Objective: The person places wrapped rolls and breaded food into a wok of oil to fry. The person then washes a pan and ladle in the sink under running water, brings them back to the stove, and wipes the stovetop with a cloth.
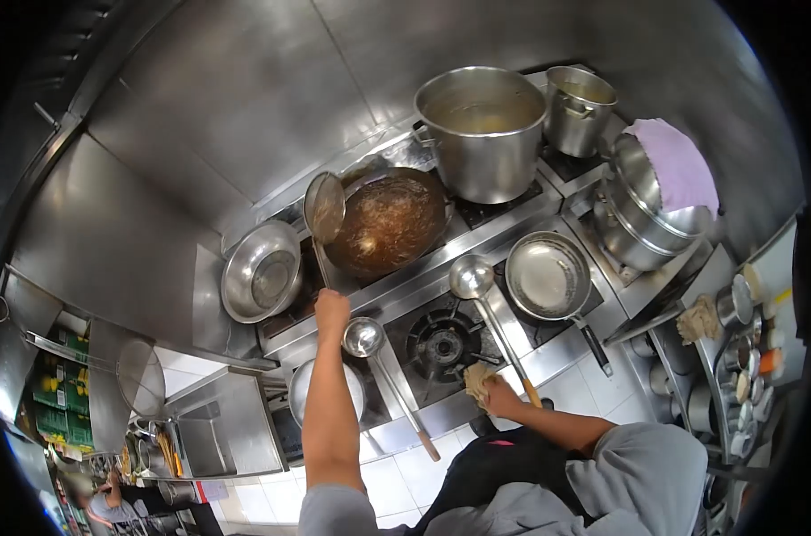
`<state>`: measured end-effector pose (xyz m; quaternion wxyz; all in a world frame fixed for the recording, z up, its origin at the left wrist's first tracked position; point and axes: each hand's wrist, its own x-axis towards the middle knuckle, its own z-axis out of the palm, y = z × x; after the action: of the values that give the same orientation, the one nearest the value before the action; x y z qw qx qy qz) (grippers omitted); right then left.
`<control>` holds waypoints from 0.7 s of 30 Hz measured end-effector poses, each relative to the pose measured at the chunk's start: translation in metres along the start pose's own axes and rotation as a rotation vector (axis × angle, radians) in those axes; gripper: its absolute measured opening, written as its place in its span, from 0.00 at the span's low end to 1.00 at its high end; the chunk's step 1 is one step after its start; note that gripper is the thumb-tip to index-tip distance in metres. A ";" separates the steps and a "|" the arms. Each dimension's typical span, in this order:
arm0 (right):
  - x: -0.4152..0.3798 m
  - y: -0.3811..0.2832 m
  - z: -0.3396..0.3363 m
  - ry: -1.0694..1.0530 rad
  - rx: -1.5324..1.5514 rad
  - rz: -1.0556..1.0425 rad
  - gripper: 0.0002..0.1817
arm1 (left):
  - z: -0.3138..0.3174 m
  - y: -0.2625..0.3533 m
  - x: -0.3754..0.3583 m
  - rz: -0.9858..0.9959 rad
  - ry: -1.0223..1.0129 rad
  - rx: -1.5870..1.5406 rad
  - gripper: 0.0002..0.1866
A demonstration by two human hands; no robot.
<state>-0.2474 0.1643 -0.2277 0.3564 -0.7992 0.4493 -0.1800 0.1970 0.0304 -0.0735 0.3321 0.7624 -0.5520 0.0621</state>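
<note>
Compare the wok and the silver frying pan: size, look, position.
- Size: the wok looks wider than the frying pan.
- Look: the wok appears dark brown and holds brown, frothy-surfaced liquid; the frying pan is silvery, with a pale inside.
- Position: the wok sits in the back row, the frying pan in front, nearer the person, its dark-gripped handle pointing their way.

Shared: both are on the stove, lidless.

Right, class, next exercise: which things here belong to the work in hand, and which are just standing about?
Apparently in use:
- strainer, held by the left hand beside the wok
- brown liquid in the wok
- tan cloth, in the right hand

Apparently standing by:
- frying pan
- large pot
- steel bowl
- lilac cloth
</note>
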 end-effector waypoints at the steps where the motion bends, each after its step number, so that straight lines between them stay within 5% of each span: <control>1: -0.007 0.002 -0.004 -0.134 -0.177 -0.019 0.21 | 0.000 0.007 0.005 -0.162 -0.076 0.073 0.11; 2: -0.012 0.005 -0.009 -0.267 -0.354 -0.039 0.23 | 0.002 0.016 0.013 -0.149 -0.069 0.070 0.11; 4: -0.014 0.018 -0.003 -0.272 -0.335 -0.084 0.27 | 0.004 0.027 0.026 -0.578 -0.595 -0.258 0.11; 6: -0.013 0.025 0.000 -0.279 -0.260 -0.079 0.31 | 0.011 0.039 0.028 -0.547 -0.653 -0.348 0.10; 8: -0.011 0.032 -0.003 -0.296 -0.303 -0.102 0.32 | 0.018 0.062 0.034 -1.057 -0.629 -0.772 0.06; 11: -0.020 0.009 -0.043 -0.375 -0.174 0.112 0.30 | 0.018 0.094 0.039 -1.117 -0.672 -0.883 0.06; 16: -0.061 0.038 -0.110 -0.336 -0.076 -0.021 0.30 | 0.015 0.130 0.041 -1.201 -0.720 -1.101 0.08; 18: -0.084 0.062 -0.140 -0.473 0.006 -0.023 0.28 | 0.016 0.135 0.043 -1.219 -0.729 -1.159 0.09; 20: -0.124 0.104 -0.152 -0.434 0.140 0.057 0.23 | 0.013 0.138 0.043 -1.198 -0.784 -1.164 0.09; 21: -0.144 0.119 -0.159 -0.506 0.339 0.296 0.21 | 0.009 0.140 0.042 -1.198 -0.780 -1.168 0.09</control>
<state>-0.4909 0.1801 -0.2021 0.6066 -0.6741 0.4214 0.0054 0.0867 -0.0321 0.0003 0.4313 0.5991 -0.0815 -0.6697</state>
